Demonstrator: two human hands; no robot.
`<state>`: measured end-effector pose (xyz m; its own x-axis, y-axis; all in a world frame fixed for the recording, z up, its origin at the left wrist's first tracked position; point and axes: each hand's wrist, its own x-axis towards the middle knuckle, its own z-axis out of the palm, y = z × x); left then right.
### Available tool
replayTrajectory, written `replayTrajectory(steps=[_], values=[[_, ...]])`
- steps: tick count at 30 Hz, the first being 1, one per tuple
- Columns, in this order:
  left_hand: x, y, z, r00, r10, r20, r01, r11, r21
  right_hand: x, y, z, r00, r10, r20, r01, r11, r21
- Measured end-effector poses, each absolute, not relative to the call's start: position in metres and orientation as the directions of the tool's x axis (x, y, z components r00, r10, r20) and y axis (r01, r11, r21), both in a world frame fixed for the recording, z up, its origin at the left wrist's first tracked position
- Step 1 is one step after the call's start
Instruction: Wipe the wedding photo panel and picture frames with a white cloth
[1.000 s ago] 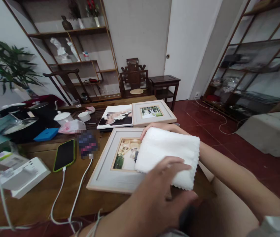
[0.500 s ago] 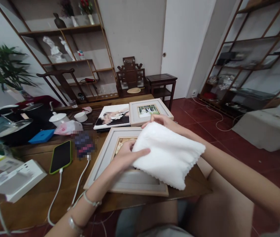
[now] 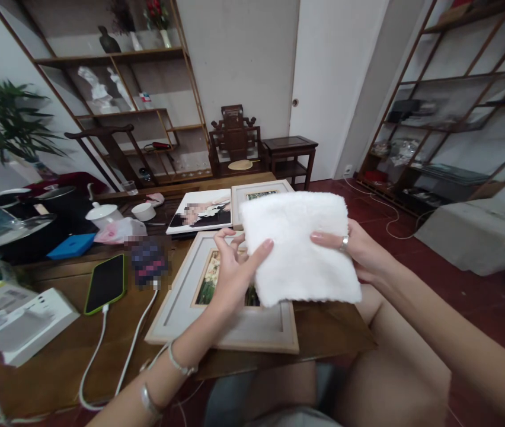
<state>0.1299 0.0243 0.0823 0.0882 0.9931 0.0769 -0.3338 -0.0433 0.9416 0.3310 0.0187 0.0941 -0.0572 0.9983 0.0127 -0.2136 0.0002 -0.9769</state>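
A white fluffy cloth (image 3: pixel 299 261), folded into a rough square, is held up between both hands. My left hand (image 3: pixel 239 270) pinches its left edge, thumb on the front and fingers partly hidden behind. On the right side my right hand (image 3: pixel 361 249) grips it the same way, a ring on one finger. Under the cloth and my left hand, a pale wooden picture frame (image 3: pixel 181 314) lies flat near the table's front edge, its picture partly covered. Behind it are a second picture frame (image 3: pixel 237 207), partly hidden by the cloth, and a photo panel (image 3: pixel 205 213).
On the wooden table (image 3: pixel 123 356) to the left lie a phone (image 3: pixel 106 283) with a charging cable, a blurred dark item (image 3: pixel 148 261) on another cable, a white box (image 3: pixel 34 323), a blue box (image 3: pixel 71 245) and several pots (image 3: pixel 25 237). A chair (image 3: pixel 235 139) stands beyond.
The cloth has been turned and spread into a squarer, more upright shape. My right hand moved from its far edge to its right side. More of the near frame's picture shows.
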Motion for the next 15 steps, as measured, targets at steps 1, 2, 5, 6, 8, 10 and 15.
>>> replayTrajectory(steps=[1,2,5,6,8,10,15], values=[[0.13,0.021,0.077,0.1,0.989,0.111,-0.314,-0.074,0.947,0.329,0.017,0.094,0.0,1.0,0.03,-0.247,0.029,-0.969],[0.129,0.017,0.072,0.132,0.982,0.137,-0.278,-0.096,0.956,0.327,0.016,0.093,0.046,0.998,0.049,-0.273,0.06,-0.96],[0.127,0.013,0.063,0.2,0.96,0.197,-0.127,-0.174,0.977,0.325,0.016,0.087,0.076,0.993,0.095,-0.288,0.113,-0.951],[0.126,0.013,0.061,0.211,0.956,0.205,-0.092,-0.189,0.978,0.326,0.017,0.084,0.061,0.992,0.11,-0.266,0.123,-0.956],[0.124,0.014,0.062,0.228,0.951,0.208,-0.061,-0.199,0.978,0.33,0.02,0.078,0.052,0.984,0.169,-0.182,0.175,-0.968],[0.121,0.015,0.063,0.244,0.943,0.227,-0.05,-0.222,0.974,0.339,0.024,0.072,0.083,0.96,0.269,-0.037,0.272,-0.961],[0.117,0.01,0.064,0.328,0.87,0.368,0.164,-0.437,0.885,0.35,0.026,0.062,0.048,0.943,0.329,0.106,0.323,-0.94]])
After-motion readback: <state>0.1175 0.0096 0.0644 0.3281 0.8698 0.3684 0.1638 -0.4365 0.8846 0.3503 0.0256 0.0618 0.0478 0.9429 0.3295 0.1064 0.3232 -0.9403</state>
